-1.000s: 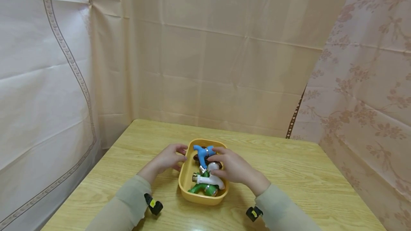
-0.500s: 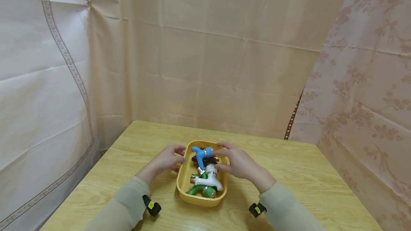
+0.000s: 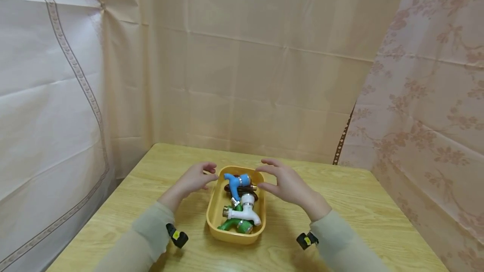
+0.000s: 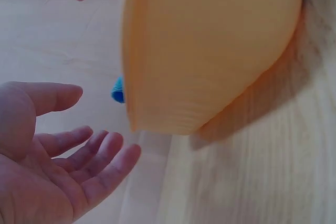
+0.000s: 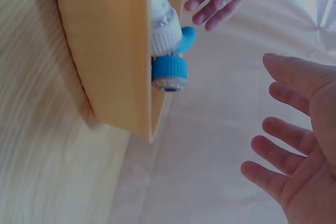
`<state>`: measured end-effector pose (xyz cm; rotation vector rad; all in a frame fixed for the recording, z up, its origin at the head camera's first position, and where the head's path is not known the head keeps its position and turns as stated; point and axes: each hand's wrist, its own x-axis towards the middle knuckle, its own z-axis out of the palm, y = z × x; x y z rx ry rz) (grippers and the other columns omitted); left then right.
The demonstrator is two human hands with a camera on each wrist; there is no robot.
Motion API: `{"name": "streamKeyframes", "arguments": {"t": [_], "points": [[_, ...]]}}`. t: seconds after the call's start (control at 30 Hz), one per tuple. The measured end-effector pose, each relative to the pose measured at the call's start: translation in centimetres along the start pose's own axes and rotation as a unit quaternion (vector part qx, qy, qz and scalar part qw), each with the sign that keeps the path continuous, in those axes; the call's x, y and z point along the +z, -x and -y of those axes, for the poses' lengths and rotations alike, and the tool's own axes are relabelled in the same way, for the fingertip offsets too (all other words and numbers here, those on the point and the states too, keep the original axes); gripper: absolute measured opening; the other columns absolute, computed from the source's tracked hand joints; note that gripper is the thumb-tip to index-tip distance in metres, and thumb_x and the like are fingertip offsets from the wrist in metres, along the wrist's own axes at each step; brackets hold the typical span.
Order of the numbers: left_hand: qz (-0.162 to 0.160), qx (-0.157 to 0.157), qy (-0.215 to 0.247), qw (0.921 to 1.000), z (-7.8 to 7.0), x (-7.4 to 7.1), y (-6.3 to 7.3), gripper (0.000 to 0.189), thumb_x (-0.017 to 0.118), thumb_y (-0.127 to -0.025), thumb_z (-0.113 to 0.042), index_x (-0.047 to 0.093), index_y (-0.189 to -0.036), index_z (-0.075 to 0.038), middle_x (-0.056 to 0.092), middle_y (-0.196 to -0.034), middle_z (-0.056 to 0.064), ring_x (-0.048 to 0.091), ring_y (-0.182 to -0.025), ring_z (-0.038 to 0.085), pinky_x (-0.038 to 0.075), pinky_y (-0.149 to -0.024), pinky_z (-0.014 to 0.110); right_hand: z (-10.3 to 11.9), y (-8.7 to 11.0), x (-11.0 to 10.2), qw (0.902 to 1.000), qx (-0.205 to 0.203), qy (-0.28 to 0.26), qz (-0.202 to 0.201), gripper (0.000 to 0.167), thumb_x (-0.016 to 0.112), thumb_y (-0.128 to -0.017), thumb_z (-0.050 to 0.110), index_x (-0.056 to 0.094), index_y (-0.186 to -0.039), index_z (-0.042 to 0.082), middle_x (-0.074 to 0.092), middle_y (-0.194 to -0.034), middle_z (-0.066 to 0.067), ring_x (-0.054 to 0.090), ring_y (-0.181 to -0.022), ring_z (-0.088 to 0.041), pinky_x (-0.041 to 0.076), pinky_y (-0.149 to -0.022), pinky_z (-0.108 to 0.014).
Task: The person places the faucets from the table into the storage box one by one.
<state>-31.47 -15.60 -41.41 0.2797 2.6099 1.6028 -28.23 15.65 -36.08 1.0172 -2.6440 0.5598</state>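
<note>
A yellow plastic bin (image 3: 211,221) on the table holds several plastic taps. A blue tap (image 3: 233,184) lies at the far end, over a dark brown tap (image 3: 247,189). Nearer are a white tap (image 3: 245,213) with a brass-coloured threaded end and a green tap (image 3: 242,225) partly under it. My left hand (image 3: 193,178) hovers by the bin's left rim, fingers loosely bent and holding nothing. On the other side my right hand (image 3: 289,183) is raised just off the right rim, fingers spread. Both wrist views show bare palms apart from the bin wall (image 4: 210,51).
The bin stands on a light wood-grain table (image 3: 340,213). Beige cloth (image 3: 234,74) hangs behind the table's far edge, with a patterned curtain (image 3: 427,108) at the right and a pale one (image 3: 53,95) at the left. Black camera mounts (image 3: 177,236) sit on both wrists.
My right hand has drawn back from over the taps to the right, off the bin's rim. My left hand has lifted slightly away from the left rim. The taps lie nearly as before.
</note>
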Motion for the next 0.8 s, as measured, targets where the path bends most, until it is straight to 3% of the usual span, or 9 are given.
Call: {"name": "streamKeyframes", "arguments": {"t": [0.2, 0.4, 0.63, 0.8], "points": [[-0.039, 0.044, -0.056, 0.9967, -0.8, -1.2, -0.2, 0.043, 0.067, -0.099, -0.022, 0.059, -0.137, -0.003, 0.062, -0.13, 0.016, 0.062, -0.111, 0.029, 0.06, -0.084, 0.039, -0.9, 0.2, -1.0, 0.9994, -0.005, -0.005, -0.033, 0.049, 0.077, -0.093, 0.032, 0.065, -0.137, 0.015, 0.051, -0.148, -0.013, 0.055, -0.128, -0.037, 0.05, -0.102, -0.055], [-0.069, 0.085, -0.121, 0.9867, -1.3, -1.7, -0.1, 0.042, 0.068, -0.099, -0.024, 0.062, -0.135, -0.003, 0.064, -0.128, 0.015, 0.061, -0.115, 0.032, 0.057, -0.092, 0.047, -2.3, 0.8, -1.1, 0.9991, 0.007, -0.019, -0.036, 0.057, 0.07, -0.097, 0.04, 0.056, -0.146, 0.015, 0.044, -0.154, -0.013, 0.049, -0.135, -0.038, 0.045, -0.106, -0.058], [-0.081, 0.132, -0.189, 0.9697, -0.8, -2.0, -0.2, 0.052, 0.07, -0.098, -0.035, 0.06, -0.139, -0.005, 0.058, -0.138, 0.016, 0.055, -0.125, 0.037, 0.049, -0.102, 0.055, -4.4, 1.8, -0.6, 0.9992, 0.034, -0.014, -0.016, 0.069, 0.062, -0.099, 0.05, 0.043, -0.155, 0.015, 0.03, -0.163, -0.013, 0.03, -0.147, -0.038, 0.034, -0.113, -0.062], [-0.08, 0.16, -0.251, 0.9514, 0.0, -2.3, -0.5, 0.062, 0.069, -0.096, -0.045, 0.056, -0.144, -0.008, 0.051, -0.147, 0.016, 0.047, -0.133, 0.039, 0.043, -0.108, 0.06, -5.3, 2.5, -0.4, 0.9993, 0.036, -0.002, 0.002, 0.076, 0.058, -0.1, 0.054, 0.034, -0.16, 0.015, 0.021, -0.167, -0.012, 0.018, -0.152, -0.037, 0.025, -0.117, -0.063]]}}
